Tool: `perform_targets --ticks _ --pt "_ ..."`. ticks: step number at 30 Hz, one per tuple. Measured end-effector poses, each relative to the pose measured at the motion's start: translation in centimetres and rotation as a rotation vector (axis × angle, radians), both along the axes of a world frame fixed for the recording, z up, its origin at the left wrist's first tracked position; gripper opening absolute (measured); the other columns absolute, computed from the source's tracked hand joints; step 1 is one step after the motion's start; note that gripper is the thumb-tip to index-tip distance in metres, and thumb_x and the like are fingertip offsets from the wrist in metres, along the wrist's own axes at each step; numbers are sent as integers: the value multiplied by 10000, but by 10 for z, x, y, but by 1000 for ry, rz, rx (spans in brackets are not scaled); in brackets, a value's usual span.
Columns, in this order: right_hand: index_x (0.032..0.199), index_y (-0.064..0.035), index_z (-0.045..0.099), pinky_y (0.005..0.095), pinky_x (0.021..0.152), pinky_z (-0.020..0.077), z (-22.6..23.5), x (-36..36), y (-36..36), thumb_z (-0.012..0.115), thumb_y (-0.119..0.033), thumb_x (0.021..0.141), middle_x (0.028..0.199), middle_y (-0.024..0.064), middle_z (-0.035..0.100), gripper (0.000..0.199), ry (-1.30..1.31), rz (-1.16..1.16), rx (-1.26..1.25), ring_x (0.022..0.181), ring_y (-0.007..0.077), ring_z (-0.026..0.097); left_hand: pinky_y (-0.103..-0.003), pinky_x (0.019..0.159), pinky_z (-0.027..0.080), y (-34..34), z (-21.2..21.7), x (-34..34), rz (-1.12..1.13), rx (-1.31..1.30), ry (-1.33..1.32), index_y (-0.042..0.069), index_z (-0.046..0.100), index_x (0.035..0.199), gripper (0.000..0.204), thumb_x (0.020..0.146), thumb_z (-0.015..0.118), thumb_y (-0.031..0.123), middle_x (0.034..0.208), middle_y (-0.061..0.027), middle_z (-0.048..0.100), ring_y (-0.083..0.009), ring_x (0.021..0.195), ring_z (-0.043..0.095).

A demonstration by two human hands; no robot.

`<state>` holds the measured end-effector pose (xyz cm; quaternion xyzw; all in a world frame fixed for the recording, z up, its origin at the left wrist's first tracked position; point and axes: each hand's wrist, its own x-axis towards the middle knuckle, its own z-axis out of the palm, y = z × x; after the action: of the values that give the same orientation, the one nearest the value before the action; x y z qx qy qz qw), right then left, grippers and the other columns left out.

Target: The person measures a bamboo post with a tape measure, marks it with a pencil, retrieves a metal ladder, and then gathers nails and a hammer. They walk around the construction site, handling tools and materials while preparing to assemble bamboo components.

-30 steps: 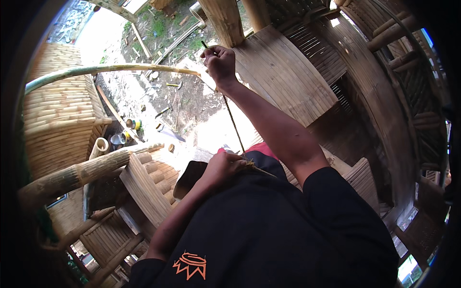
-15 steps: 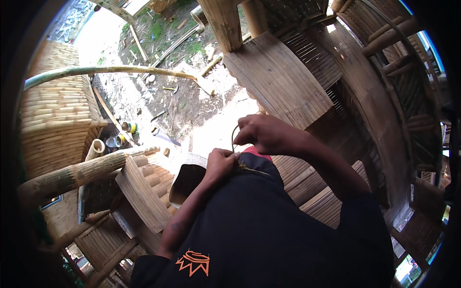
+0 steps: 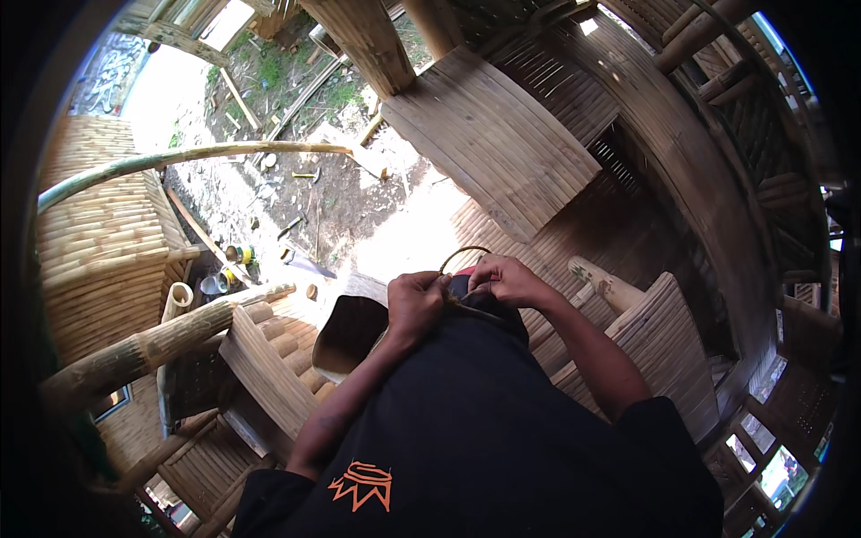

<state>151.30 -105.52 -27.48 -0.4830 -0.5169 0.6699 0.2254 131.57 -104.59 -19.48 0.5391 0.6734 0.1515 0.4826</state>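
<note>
Down from its high reach, the right hand (image 3: 509, 282) has come back beside the left hand (image 3: 414, 305), and the cord (image 3: 465, 247), taut a second ago, now bows in a small loop between them. The two hands sit just apart over the lap, beyond the far hem of the black shirt (image 3: 484, 421). Left fingers are closed on one end of the loop, apparently to anchor it; the right fingers are bent where its other end arrives, but I cannot tell whether they pinch it. Working this near the body probably keeps the slack under control.

Just outside the left wrist, a hollow piece (image 3: 369, 289) lies with its dark mouth toward the person. Farther out and to the right, the slatted bamboo surface (image 3: 493, 143) points its near corner at the lap, and a thick post (image 3: 359, 45) stands by its far left corner. Past its left edge, on the sunlit ground, lie a hammer (image 3: 305, 176) and a yellow can (image 3: 242, 255), seemingly set aside there, out of the way.
</note>
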Motion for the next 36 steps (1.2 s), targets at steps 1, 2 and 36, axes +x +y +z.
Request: perform_targets --ticks 1,2,36 --pt "924 -26 708 325 816 498 0 0 0 688 10 788 911 86 644 142 75 91 79 918 209 638 -262 458 355 0 0 2 -6 45 -23 -43 691 742 234 892 664 135 536 11 564 -23 513 442" --pt "929 -26 710 321 808 502 0 -1 0 677 24 786 916 91 646 155 96 129 134 913 208 641 -260 460 359 -1 1 3 -4 55 -21 -42 692 741 231 891 662 132 538 10 565 -23 514 446" --pt "936 36 682 257 685 504 25 -66 44 690 -85 851 819 51 683 148 -7 121 -210 773 95 625 -381 721 507 26 -4 -62 -486 326 65 21 713 796 191 788 729 211 874 -140 668 -312 793 657"
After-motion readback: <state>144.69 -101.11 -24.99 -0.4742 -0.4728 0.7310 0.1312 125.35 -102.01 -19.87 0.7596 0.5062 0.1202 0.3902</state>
